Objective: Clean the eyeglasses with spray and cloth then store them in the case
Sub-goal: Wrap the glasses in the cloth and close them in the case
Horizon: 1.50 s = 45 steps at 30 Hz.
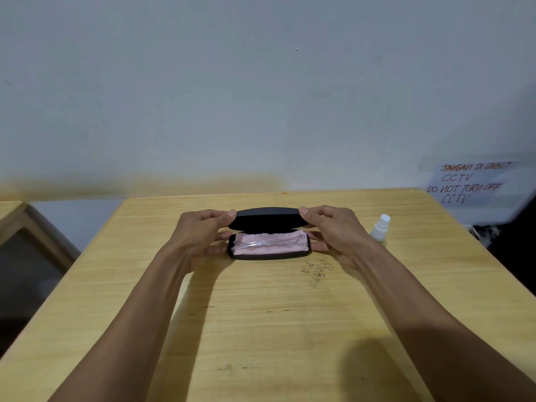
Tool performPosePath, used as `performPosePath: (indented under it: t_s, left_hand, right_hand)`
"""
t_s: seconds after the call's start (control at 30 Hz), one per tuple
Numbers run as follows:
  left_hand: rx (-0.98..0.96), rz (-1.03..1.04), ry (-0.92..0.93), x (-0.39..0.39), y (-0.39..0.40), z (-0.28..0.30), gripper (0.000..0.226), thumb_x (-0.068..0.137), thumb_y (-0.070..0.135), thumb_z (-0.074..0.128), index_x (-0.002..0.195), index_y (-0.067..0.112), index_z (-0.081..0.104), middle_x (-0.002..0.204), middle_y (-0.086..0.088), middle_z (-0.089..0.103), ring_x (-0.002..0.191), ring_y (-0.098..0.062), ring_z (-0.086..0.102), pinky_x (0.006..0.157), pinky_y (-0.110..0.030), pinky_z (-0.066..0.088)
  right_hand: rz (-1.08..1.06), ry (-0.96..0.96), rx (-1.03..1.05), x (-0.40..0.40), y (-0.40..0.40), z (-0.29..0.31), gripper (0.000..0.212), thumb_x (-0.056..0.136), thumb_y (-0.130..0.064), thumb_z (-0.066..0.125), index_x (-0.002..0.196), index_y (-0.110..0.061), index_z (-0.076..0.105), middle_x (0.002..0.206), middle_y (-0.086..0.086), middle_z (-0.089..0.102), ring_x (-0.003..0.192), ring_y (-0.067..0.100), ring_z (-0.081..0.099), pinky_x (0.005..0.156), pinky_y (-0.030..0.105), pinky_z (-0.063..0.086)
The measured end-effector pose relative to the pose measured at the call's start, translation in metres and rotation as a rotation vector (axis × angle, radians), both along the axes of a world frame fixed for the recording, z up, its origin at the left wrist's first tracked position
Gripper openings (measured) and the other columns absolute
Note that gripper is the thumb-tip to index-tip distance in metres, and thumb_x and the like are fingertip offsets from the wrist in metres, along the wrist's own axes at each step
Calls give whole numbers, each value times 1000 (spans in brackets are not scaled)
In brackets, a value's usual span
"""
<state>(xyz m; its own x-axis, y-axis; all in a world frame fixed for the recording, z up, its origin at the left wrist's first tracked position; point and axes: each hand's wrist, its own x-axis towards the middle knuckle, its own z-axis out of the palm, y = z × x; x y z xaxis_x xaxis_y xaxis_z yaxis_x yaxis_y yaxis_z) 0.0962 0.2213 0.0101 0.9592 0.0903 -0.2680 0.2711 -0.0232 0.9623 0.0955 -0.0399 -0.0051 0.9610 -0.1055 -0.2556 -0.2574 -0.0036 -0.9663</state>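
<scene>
A black eyeglass case (pixel 268 218) lies on the wooden table (pixel 261 314) with its lid partly raised. Inside it I see a pink cloth (pixel 261 248) and, on top of the cloth, clear-framed eyeglasses (pixel 269 242) folded flat. My left hand (pixel 200 236) grips the case's left end, thumb on the lid and fingers under the base. My right hand (pixel 333 233) holds the right end the same way. A small white spray bottle (pixel 380 229) stands on the table to the right of my right hand, apart from it.
A paper note (pixel 470 182) with handwriting hangs on the wall at the far right. Pen marks (pixel 317 271) are scribbled on the tabletop just in front of the case. Another wooden table's corner (pixel 17 219) shows at the left, with dark floor between.
</scene>
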Motion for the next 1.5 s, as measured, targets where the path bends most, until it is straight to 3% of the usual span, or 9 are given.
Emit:
performPosePath:
  t_s: [0.2,0.37,0.57,0.8,0.97,1.1,1.27,1.4,1.5]
  left_hand:
    - [-1,-19,-30,-4,3,-6,27,81,29,79,100,10,78,111,-13,75,92,-23,68,82,-49,61]
    - [18,-66,-119,-11,6,-11,24,84,26,77,100,8,77,108,-12,75,107,-27,70,79,-42,62]
    - [24,-96,-191,-21,6,-14,22,87,17,72,106,5,74,101,-11,79,101,-27,74,84,-47,61]
    - [115,-126,-236,-24,11,-18,28,86,21,74,112,11,74,102,-8,79,100,-23,75,93,-46,57]
    - [148,-130,-237,-30,7,-19,24,88,13,71,112,8,73,107,-8,76,102,-23,71,75,-23,61]
    - [261,-119,-272,-35,3,-16,21,89,10,70,109,8,74,102,-4,72,89,-10,65,56,-4,49]
    - [367,-139,-312,-40,4,-15,31,86,11,74,117,9,73,96,1,73,74,3,66,57,-4,47]
    - [430,-134,-359,-46,6,-20,36,84,16,76,120,16,72,112,0,72,93,-5,65,62,-4,48]
    - [545,-152,-398,-49,8,-23,39,85,25,75,123,23,70,118,11,68,97,6,59,70,-2,43]
  right_hand:
    - [28,-38,50,-4,-1,-6,29,82,-34,82,102,-14,79,118,13,73,111,32,70,88,50,61]
    - [46,-93,38,-15,-1,-7,18,87,-28,78,100,-16,79,112,9,76,112,24,70,97,50,58]
    - [61,-150,43,-25,-2,-10,10,89,-25,76,97,-21,80,113,11,75,112,23,70,99,48,56]
    - [67,-195,4,-32,-3,-12,27,90,-21,74,117,-16,74,111,3,76,110,16,71,97,37,58]
    - [96,-227,-39,-36,-4,-17,36,90,-16,72,126,-13,69,115,0,72,109,15,70,91,33,61]
    - [115,-298,-218,-38,-7,-22,38,89,-28,74,127,-24,69,122,-10,70,118,11,65,100,37,56]
    - [119,-345,-350,-43,-8,-21,40,89,-32,75,128,-29,68,122,-14,70,118,0,62,105,33,52]
    - [118,-352,-377,-50,-8,-24,40,89,-27,76,128,-25,69,124,-8,72,115,-2,64,101,24,54]
    - [117,-359,-407,-52,-5,-25,43,88,-25,77,130,-22,67,125,-4,72,108,-8,64,97,17,53]
